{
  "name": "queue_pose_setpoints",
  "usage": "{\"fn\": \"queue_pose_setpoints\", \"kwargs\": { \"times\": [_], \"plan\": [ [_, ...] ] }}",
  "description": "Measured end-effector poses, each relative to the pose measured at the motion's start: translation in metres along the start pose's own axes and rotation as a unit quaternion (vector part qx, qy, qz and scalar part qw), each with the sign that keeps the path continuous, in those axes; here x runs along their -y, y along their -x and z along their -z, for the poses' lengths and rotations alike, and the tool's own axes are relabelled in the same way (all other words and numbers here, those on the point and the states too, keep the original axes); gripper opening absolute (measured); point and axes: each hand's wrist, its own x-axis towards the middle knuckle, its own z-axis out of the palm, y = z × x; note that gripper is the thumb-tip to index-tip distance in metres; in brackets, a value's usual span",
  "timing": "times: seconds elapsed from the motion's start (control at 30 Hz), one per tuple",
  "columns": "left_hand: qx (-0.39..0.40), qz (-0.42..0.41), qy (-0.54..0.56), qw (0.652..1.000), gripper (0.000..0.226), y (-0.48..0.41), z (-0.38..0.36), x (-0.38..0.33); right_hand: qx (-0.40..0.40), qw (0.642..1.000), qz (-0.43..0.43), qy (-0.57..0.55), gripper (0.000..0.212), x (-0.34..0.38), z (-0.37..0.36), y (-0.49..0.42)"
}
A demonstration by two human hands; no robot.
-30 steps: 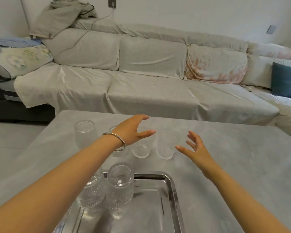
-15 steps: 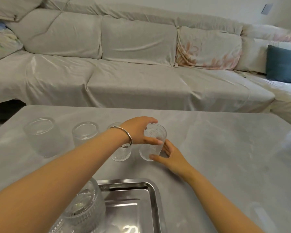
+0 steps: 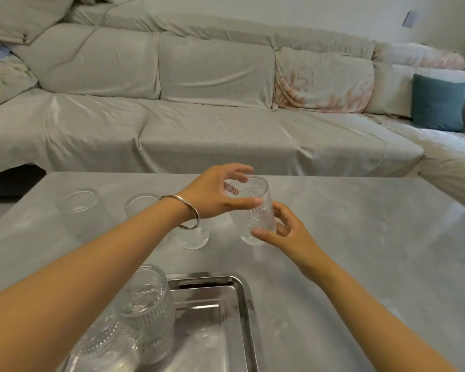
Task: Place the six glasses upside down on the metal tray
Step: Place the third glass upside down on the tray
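Note:
My left hand (image 3: 215,196) grips a clear patterned glass (image 3: 254,213) near its rim, lifted and tilted a little above the table. My right hand (image 3: 285,234) touches the glass's lower part with its fingertips. Three more clear glasses stand upright on the table: one at far left (image 3: 78,208), one beside it (image 3: 140,204), one partly behind my left wrist (image 3: 195,236). Two ribbed glasses sit upside down on the metal tray (image 3: 242,304): one further back (image 3: 148,302), one nearer and partly under my left forearm (image 3: 105,345).
The grey table (image 3: 360,251) stretches wide to the right of the tray. A large sofa under a grey cover (image 3: 199,124) runs behind the table, with a teal cushion (image 3: 438,106) at far right.
My left hand reached the rightmost glass, closed on it and lifted it off the table, tilted. My right hand came in to its base. The camera view shifted down and right.

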Motion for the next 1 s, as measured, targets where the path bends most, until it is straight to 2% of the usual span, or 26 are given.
{"fn": "queue_pose_setpoints", "kwargs": {
  "times": [0.1,0.2,0.27,0.37,0.5,0.67,0.73,0.87,1.0],
  "plan": [
    [-0.025,0.007,0.090,0.996,0.078,0.022,0.015,-0.017,0.040,0.988,-0.033,-0.147,0.078,0.026,-0.007,0.018],
    [-0.058,0.009,0.154,0.986,0.076,0.048,0.028,-0.032,0.097,0.946,-0.067,-0.303,0.078,0.048,-0.024,0.035],
    [-0.074,0.012,0.185,0.980,0.075,0.067,0.036,-0.037,0.108,0.929,-0.065,-0.347,0.070,0.062,-0.036,0.045],
    [-0.084,0.024,0.216,0.973,0.074,0.094,0.047,-0.037,0.093,0.929,-0.063,-0.352,0.063,0.082,-0.048,0.056],
    [-0.081,0.029,0.251,0.964,0.067,0.125,0.057,-0.030,0.060,0.958,-0.048,-0.278,0.058,0.101,-0.057,0.067],
    [-0.059,0.032,0.199,0.978,0.074,0.156,0.052,-0.015,0.032,0.986,-0.028,-0.164,0.072,0.117,-0.062,0.081],
    [-0.065,0.040,0.129,0.989,0.074,0.165,0.048,-0.007,0.012,0.993,-0.018,-0.112,0.078,0.117,-0.065,0.087],
    [-0.083,0.075,-0.058,0.992,0.069,0.181,0.042,0.020,-0.054,0.996,0.012,0.076,0.079,0.106,-0.065,0.093],
    [-0.035,0.124,-0.202,0.971,0.081,0.194,0.034,0.046,-0.034,0.981,0.025,0.187,0.079,0.088,-0.068,0.096]
  ]
}}
